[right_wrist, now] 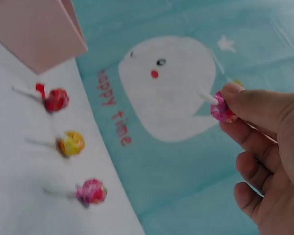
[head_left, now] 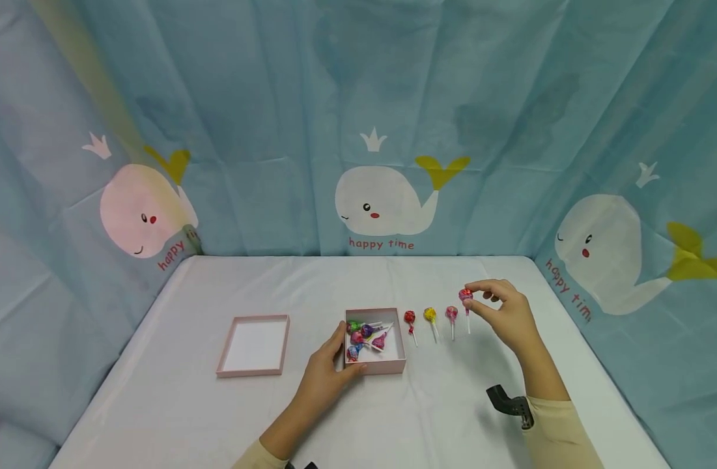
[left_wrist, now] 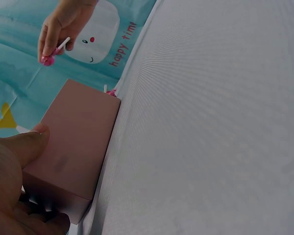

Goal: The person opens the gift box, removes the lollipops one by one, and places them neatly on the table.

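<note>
You see pink box [head_left: 387, 365], white inside. Pink lid [head_left: 254, 345], white inside too. Red lollipop [head_left: 409, 317], yellow lollipop [head_left: 430, 315], pink lollipop [head_left: 451, 313] in row. Tabletop [head_left: 217, 404] white. Curtain [head_left: 276, 98] blue, white whales, yellow tails, red words.

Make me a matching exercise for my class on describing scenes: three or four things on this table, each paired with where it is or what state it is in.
Things:
1. pink cardboard box holding wrapped lollipops
2. shallow pink cardboard lid
3. yellow-wrapped lollipop on a white stick
4. pink-wrapped lollipop

Places or states:
A. pinched in the right hand
B. lying on the white tablecloth between a red and a pink lollipop
C. gripped by the left hand
D. lying empty, left of the box

Pairs: 1-C, 2-D, 3-B, 4-A
</note>
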Demonstrator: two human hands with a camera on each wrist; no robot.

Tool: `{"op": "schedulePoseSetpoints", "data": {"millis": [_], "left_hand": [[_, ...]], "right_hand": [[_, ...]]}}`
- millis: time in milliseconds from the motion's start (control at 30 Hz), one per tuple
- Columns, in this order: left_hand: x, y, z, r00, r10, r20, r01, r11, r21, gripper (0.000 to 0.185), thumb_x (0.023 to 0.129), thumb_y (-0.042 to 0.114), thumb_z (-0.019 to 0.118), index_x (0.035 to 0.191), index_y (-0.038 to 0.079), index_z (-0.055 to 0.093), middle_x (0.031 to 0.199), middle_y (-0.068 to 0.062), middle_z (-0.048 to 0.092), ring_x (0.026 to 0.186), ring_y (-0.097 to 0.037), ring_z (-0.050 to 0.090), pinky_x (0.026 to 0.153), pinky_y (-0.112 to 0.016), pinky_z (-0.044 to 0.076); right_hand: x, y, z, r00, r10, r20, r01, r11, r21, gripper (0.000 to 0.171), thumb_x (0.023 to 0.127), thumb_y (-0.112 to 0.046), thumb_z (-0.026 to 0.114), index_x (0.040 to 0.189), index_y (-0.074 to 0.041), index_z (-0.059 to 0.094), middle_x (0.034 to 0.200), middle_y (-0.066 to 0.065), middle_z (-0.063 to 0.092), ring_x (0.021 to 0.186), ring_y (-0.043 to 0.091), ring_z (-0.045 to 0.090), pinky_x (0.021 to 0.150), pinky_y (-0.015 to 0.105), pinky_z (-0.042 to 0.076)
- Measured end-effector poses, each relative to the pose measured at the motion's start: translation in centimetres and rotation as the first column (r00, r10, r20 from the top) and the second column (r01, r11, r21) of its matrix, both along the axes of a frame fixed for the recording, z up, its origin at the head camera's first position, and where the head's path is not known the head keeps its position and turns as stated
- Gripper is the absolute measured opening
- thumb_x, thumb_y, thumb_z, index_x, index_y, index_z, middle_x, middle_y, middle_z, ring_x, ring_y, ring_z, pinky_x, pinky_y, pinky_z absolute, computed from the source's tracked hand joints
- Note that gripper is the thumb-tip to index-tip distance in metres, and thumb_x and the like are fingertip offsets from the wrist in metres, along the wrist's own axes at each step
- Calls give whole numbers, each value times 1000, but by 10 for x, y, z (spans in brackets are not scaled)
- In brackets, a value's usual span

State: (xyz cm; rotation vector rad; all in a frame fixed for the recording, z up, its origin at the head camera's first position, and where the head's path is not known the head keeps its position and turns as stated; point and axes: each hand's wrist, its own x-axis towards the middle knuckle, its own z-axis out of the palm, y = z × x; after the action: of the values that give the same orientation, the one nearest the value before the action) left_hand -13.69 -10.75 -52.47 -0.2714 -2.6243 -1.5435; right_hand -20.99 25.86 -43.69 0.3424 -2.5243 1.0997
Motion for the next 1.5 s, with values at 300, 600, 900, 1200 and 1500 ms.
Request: {"op": "schedulePoseSetpoints", "data": {"millis": [300, 600, 900, 1200, 1500], "left_hand": [[1, 0, 1, 1000, -3, 5, 3, 1000, 1, 102, 81, 39, 86, 161, 6, 31, 164, -11, 32, 151, -28, 33, 122, -40, 31], [1, 0, 1, 1000, 2, 10, -2, 1000, 0, 102, 81, 38, 86, 161, 7, 32, 164, -9, 32, 151, -28, 33, 121, -39, 32], [0, 2, -1, 1000, -11, -1, 11, 1000, 14, 101, 82, 34, 86, 161, 5, 30, 165, -12, 31, 151, -29, 33, 120, -39, 34], [-1, 1, 0, 1000, -11, -7, 11, 1000, 18, 101, 82, 34, 86, 161, 5, 31, 165, -12, 31, 151, -28, 33, 120, -38, 34], [-1, 0, -2, 1000, -1, -7, 1, 1000, 7, 101, 81, 35, 86, 161, 6, 31, 164, -12, 32, 150, -30, 34, 121, -41, 32]], "right_hand": [[-17, 24, -27, 980, -152, 132, 161, 985, -62, 37, 95, -37, 74, 123, -13, 74, 117, 11, 71, 96, 18, 50, 71, 22, 46], [-29, 38, -59, 957, -154, 248, 175, 982, -67, 39, 95, -36, 75, 126, -11, 74, 120, 13, 73, 91, 11, 52, 68, 22, 44], [-38, 44, -81, 921, -121, 369, 155, 986, -63, 46, 93, -41, 76, 128, -12, 73, 123, 14, 71, 99, 22, 58, 80, 29, 48], [-43, 40, -86, 929, -137, 345, 147, 989, -4, 37, 94, -33, 77, 123, -10, 75, 119, 14, 74, 105, 29, 65, 90, 40, 51], [-45, 38, -89, 935, -134, 328, 129, 991, 36, 40, 95, -35, 75, 126, -10, 73, 120, 14, 74, 104, 28, 66, 89, 41, 52]]}}
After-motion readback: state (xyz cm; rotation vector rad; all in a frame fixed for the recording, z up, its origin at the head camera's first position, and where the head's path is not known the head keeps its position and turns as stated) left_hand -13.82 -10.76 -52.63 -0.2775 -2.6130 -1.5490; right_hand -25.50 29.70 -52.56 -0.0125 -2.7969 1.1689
